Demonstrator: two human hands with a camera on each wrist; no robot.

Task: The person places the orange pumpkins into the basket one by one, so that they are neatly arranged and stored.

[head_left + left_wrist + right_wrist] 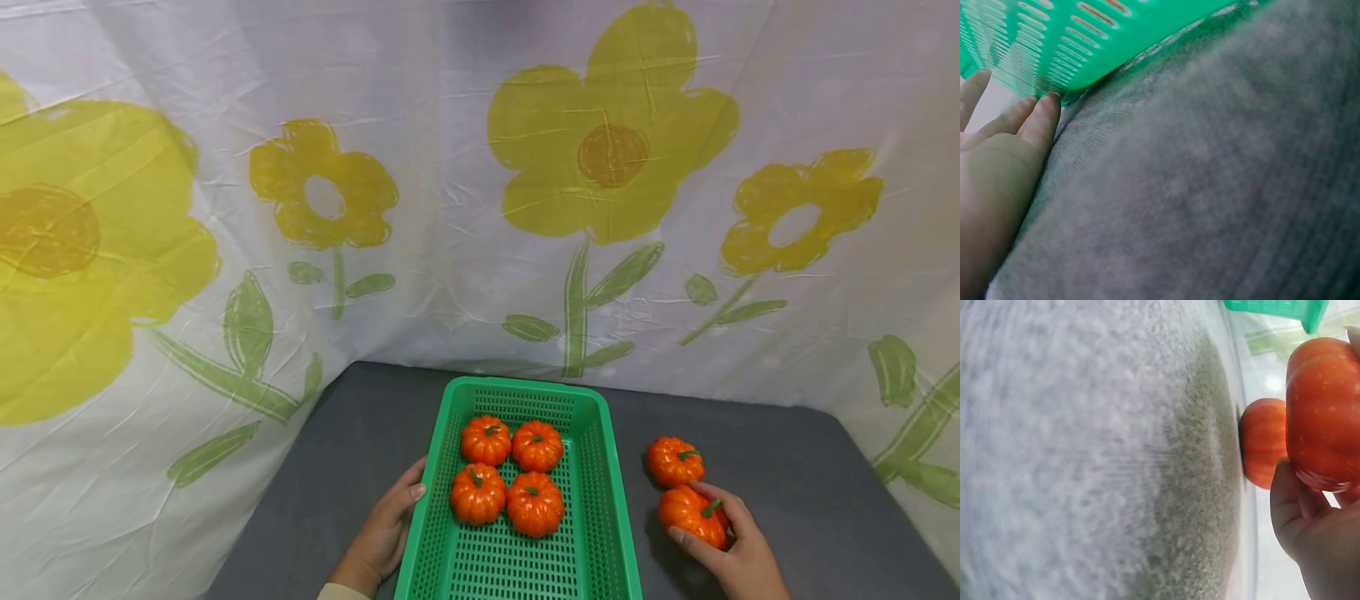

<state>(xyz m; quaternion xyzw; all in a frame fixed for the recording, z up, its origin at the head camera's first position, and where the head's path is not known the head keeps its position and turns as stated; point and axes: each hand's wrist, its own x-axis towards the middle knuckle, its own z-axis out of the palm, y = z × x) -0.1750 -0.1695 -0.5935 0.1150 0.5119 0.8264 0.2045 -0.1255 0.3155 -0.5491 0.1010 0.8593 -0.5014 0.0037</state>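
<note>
A green plastic basket point(517, 567) with slotted walls stands on the table. Several small orange pumpkins point(536, 504) with green stems sit in its middle and far left part. My left hand point(386, 525) rests against the basket's left side, fingers fairly straight; in the left wrist view its fingertips point(1050, 103) touch the slotted wall. To the right of the basket, my right hand point(738, 546) grips a pumpkin point(692, 512) between thumb and fingers. The right wrist view has this held pumpkin point(1325, 415) raised off the surface. Another pumpkin point(671, 461) lies just beyond it on the table.
The dark grey table point(780, 467) extends on both sides of the basket. Behind it and at the sides hangs a white cloth point(442, 275) printed with yellow flowers. Grey fabric fills much of both wrist views.
</note>
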